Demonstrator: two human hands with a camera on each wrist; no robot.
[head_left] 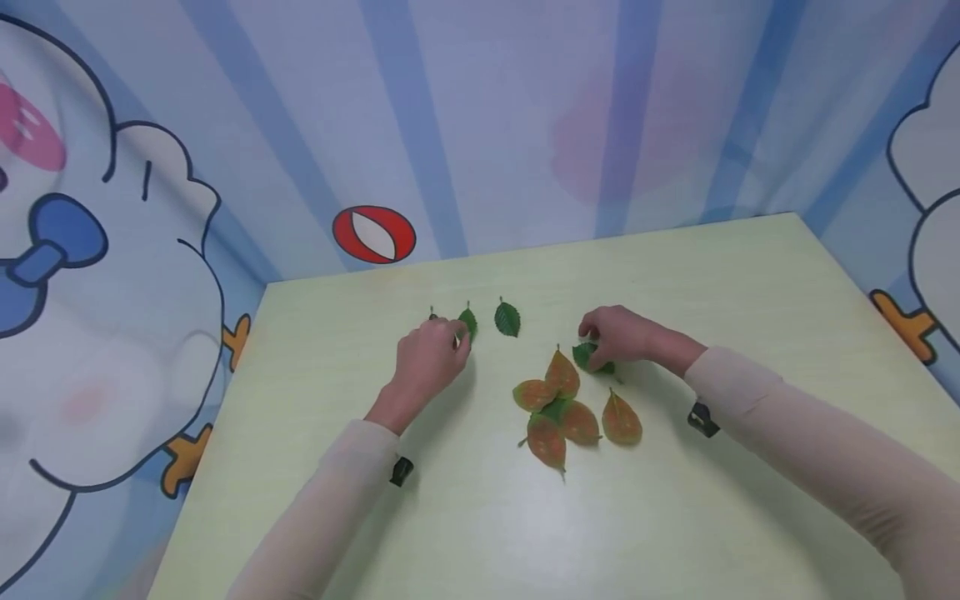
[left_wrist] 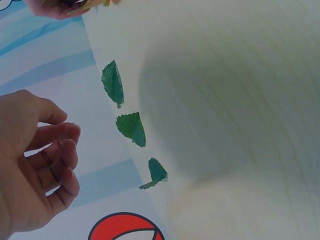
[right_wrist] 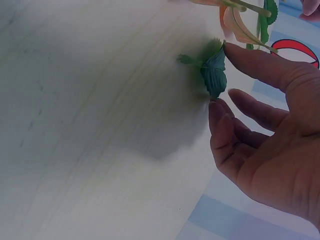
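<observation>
My left hand [head_left: 427, 358] hovers by a row of three green leaves near the table's back edge, its fingers loosely bent around nothing. In the left wrist view the row shows whole: a long leaf [left_wrist: 113, 84], a fan-shaped leaf [left_wrist: 132, 128] and a folded leaf [left_wrist: 158, 171]. Between thumb and fingertips my right hand [head_left: 622, 333] pinches another green leaf [right_wrist: 214, 72], low over the table. Nearest to that hand lies a single orange leaf [head_left: 622, 419]. Several orange leaves [head_left: 547, 442] cluster beside it, with a bit of green [head_left: 555, 408] showing at their centre.
The pale wood-grain table [head_left: 300, 500] meets a blue-striped wall covering [head_left: 510, 125] along its back edge. Cartoon figures cover the left and right sides, and a red-and-white ball [head_left: 373, 234] is printed at the back.
</observation>
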